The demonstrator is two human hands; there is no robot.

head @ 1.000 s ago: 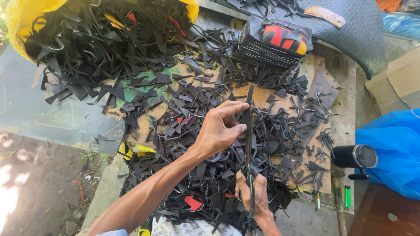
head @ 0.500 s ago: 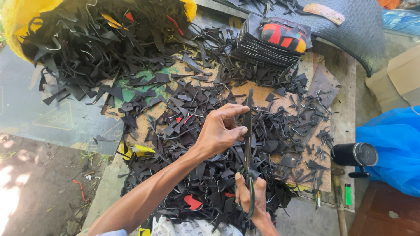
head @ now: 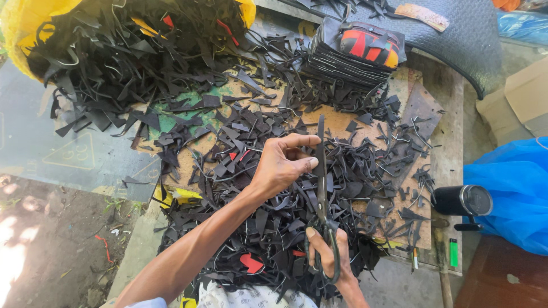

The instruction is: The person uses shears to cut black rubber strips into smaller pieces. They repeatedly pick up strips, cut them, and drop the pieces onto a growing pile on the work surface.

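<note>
Black rubbery offcuts [head: 240, 142] are lying thick over the wooden counter [head: 451, 148], spilling from a yellow sack [head: 23, 23] at the far left corner. The right hand [head: 328, 256] is gripping a pair of long scissors [head: 321, 188], fingers curled tight through the handle loops, with the blades pointing away from the person and looking nearly closed. The left hand [head: 282, 165] is pinching a thin dark strip [head: 315, 153] between thumb and fingertips, holding it right against the blades above the middle of the heap. A neat stack of cut black sheets [head: 342, 63] with a red and orange piece on top is sitting at the far side. A dark cylindrical flask [head: 462, 199] is lying at the right edge, near a small green lighter [head: 453, 252].
</note>
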